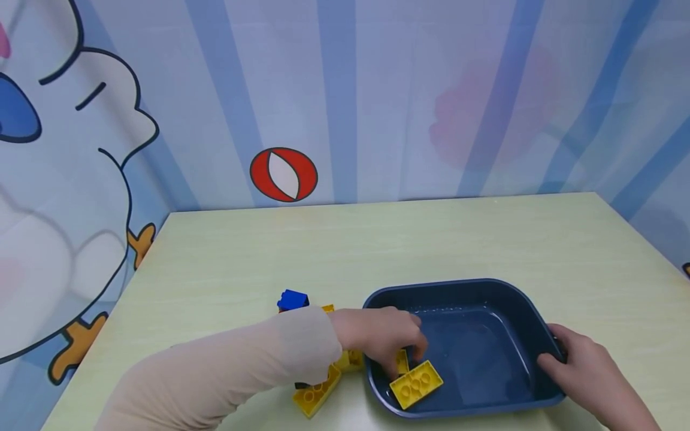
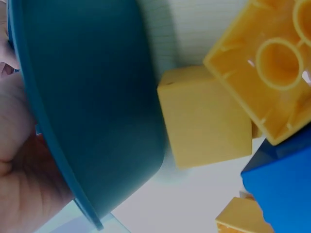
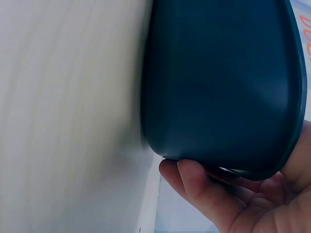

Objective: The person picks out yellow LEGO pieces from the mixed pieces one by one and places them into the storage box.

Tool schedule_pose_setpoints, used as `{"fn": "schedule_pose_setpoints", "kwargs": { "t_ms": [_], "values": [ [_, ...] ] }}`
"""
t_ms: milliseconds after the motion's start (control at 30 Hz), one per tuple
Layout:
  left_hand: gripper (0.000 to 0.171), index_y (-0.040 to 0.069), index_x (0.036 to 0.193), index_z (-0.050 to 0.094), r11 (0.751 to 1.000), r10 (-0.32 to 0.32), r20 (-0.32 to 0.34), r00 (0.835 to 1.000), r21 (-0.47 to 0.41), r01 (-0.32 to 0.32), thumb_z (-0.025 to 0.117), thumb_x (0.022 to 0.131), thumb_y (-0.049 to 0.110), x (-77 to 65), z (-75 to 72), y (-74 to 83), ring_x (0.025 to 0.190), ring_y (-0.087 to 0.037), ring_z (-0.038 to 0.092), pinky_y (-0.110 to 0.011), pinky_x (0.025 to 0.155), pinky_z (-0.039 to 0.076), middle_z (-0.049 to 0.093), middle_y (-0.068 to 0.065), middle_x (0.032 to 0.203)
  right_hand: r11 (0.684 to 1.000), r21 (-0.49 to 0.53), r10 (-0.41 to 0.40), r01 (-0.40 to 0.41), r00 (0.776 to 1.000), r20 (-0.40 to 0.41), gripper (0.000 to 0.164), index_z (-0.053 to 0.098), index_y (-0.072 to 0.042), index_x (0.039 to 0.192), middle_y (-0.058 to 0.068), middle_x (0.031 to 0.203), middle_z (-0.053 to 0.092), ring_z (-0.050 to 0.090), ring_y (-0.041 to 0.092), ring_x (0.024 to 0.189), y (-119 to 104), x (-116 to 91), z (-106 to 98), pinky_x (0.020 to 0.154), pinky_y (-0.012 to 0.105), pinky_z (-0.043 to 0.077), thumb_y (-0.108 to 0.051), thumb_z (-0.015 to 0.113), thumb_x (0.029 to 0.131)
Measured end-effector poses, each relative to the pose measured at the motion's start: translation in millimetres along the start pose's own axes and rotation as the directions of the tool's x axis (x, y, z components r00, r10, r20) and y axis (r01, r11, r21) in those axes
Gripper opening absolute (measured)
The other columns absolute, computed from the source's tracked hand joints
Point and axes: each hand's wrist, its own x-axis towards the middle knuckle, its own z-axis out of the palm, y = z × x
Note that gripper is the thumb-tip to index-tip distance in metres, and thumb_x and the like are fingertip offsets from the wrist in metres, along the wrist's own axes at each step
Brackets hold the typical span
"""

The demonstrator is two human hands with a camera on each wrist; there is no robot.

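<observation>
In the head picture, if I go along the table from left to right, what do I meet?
Blue block → left grip → tray → right grip.

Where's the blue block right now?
In the head view, the blue block sits left of the dark blue tray, just beyond the left sleeve. In the left wrist view it is at the lower right, beside yellow blocks.
</observation>
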Motion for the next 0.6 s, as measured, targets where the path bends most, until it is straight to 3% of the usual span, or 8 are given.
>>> {"fn": "schedule_pose_setpoints", "kwargs": {
  "t_ms": [267,600],
  "values": [
    [0.027,0.019,0.105,0.066,0.999,-0.022,-0.014,1.000,0.041,0.022,0.074,0.080,0.027,-2.3,-5.5,1.3,0.076,-0.007,0.045,-0.014,0.064,0.038,0.050,0.007,0.088,1.000,-0.001,-0.020,0.020,1.000,-0.018,0.046,0.045,0.019,0.120,0.026,0.095,0.064,0.064,0.026,0.079,1,-1,0,0.071,0.046,0.052,-0.006,0.055,0.082],
    [0.028,0.020,0.107,0.066,0.998,-0.046,-0.043,0.998,0.036,0.047,0.073,0.081,0.028,-12.4,-15.5,3.0,0.081,-0.007,0.049,-0.014,0.070,0.041,0.054,0.006,0.095,1.000,-0.004,-0.015,0.015,1.000,-0.016,0.046,0.045,0.019,0.119,0.026,0.094,0.064,0.064,0.026,0.078,1,0,1,0.071,0.046,0.052,-0.006,0.055,0.082]
  ]
}}
